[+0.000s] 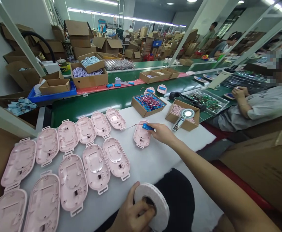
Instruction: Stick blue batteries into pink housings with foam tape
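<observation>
My right hand point(160, 133) pinches a blue battery point(148, 127) with thin wires over the upper part of a single pink shell point(141, 138) on the white mat point(155, 161). Near the front edge, my left hand point(137, 211) holds a roll of white tape point(161, 206), with fingers through its core. Several pink oval shells point(72, 180) lie open side in view, in two rows on the left of the mat. Beyond my right hand stands a carton of blue batteries with red wires point(148, 103).
A carton of small pink parts point(179, 111) with a handheld fan point(184, 117) on it stands at right. Behind runs a green conveyor point(90, 108). A co-worker point(259, 103) sits at the far right. A metal post point(22, 42) rises at left.
</observation>
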A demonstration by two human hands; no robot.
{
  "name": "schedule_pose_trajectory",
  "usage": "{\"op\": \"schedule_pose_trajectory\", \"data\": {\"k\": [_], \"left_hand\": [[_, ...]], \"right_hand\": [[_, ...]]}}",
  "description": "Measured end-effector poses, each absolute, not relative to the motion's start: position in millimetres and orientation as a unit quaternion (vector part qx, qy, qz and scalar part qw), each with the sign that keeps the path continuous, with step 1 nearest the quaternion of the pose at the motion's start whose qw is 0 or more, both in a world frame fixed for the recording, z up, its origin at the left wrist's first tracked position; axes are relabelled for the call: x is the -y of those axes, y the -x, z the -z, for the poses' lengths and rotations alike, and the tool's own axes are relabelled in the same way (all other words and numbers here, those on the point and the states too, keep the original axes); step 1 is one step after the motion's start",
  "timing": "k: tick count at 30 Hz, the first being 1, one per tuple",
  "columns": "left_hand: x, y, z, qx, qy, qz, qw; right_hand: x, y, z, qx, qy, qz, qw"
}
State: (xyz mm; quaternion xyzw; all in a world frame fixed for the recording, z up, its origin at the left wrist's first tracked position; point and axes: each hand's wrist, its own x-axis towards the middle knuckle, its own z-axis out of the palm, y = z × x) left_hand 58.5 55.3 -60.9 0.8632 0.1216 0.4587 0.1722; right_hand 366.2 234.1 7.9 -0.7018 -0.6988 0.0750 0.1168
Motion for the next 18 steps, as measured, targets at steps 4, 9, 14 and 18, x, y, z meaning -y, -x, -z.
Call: {"op": "schedule_pose_trajectory", "data": {"k": [4, 9, 14, 18], "left_hand": [[-55, -56, 64, -0.123, -0.868, -0.452, 0.165], [-54, -62, 66, -0.141, -0.865, -0.463, 0.133], [-51, -69, 87, -0.177, -0.84, -0.504, 0.091], [-50, -65, 103, -0.23, -0.849, -0.44, 0.179]], "right_hand": [[-244, -355, -12, 0.72, 0.69, -0.057, 0.049], [-251, -351, -7, 0.727, 0.684, -0.059, 0.019], [-258, -341, -11, 0.725, 0.686, -0.061, -0.012], [-268, -329, -14, 0.704, 0.705, -0.068, -0.057]]}}
